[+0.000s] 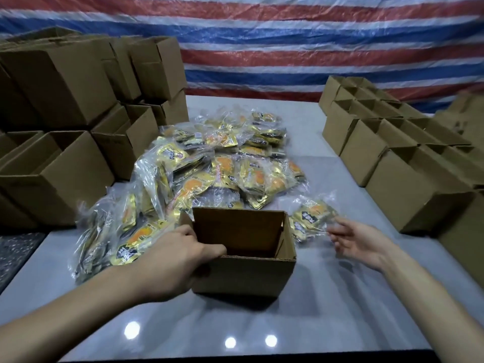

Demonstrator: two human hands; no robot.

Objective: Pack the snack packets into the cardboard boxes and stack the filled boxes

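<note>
Dozens of snack packets [217, 166] lie heaped at twelve o'clock from the open cardboard box [243, 276], which looks empty. Left hand [178, 258] grips its nine o'clock rim, fingers curled over. Right hand [358, 244], fingers spread and holding nothing, is by a wrapped bundle [314, 218] at two o'clock. It looks light, crinkly and slippery, so grab it across the middle, not by the loose film.
</note>
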